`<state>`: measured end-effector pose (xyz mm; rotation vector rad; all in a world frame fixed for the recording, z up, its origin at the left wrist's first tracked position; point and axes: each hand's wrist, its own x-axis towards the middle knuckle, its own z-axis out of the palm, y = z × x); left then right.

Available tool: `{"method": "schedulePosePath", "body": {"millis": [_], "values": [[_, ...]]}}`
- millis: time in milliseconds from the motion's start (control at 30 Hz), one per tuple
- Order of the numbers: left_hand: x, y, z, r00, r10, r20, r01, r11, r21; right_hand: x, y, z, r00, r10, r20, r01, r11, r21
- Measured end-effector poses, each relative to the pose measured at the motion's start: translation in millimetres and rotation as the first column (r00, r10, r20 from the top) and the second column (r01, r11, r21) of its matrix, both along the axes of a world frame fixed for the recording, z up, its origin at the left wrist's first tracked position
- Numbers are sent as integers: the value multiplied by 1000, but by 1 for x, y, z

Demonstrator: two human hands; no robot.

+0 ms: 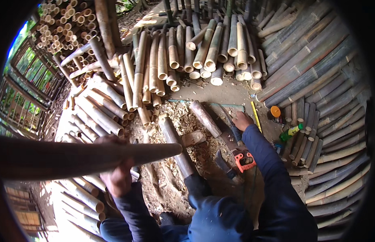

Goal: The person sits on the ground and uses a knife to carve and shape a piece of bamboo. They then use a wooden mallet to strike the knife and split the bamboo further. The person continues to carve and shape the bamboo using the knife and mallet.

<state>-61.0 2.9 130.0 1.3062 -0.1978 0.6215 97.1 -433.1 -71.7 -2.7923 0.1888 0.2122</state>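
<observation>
A long, dark bamboo pole (86, 158) stretches nearly level from the left edge to a pale end near the middle. My left hand (118, 179) is wrapped round it, fingers showing beyond its far side. Reaching forward, my right hand (242, 120) has curled fingers at a long-bladed knife (236, 134), whose dark handle shows just below them. Close by lie a saw with an orange handle (245, 161) and a short, broad-bladed knife (223, 162). Under the held pole, another bamboo piece (175, 135) lies slanted toward my leg.
Bamboo lengths (211, 48) are stacked ahead, with more bundles (96, 113) at left and poles (308, 60) at right. Wood shavings (167, 111) cover the ground. A thick log (205, 118), yellow measuring tape (256, 116), orange-lidded jar (275, 111) and green bottle (290, 132) lie around.
</observation>
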Motion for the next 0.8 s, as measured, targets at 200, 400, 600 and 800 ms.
{"method": "schedulePosePath", "body": {"millis": [200,400,600,800], "values": [[32,43,-12,990,3,-141,-31,980,-195,-44,-44,-91,995,2,-103,-7,999,-48],[75,44,-1,989,-145,-22,137,969,-204,-39,-20,-108,1000,-22,-9,21,996,-88],[107,-15,-40,992,-107,-73,97,987,-128,-50,-43,-136,980,-167,103,153,979,132],[91,-16,-57,990,-36,-135,10,981,-195,-108,79,-54,945,-247,-215,288,315,904]]}}
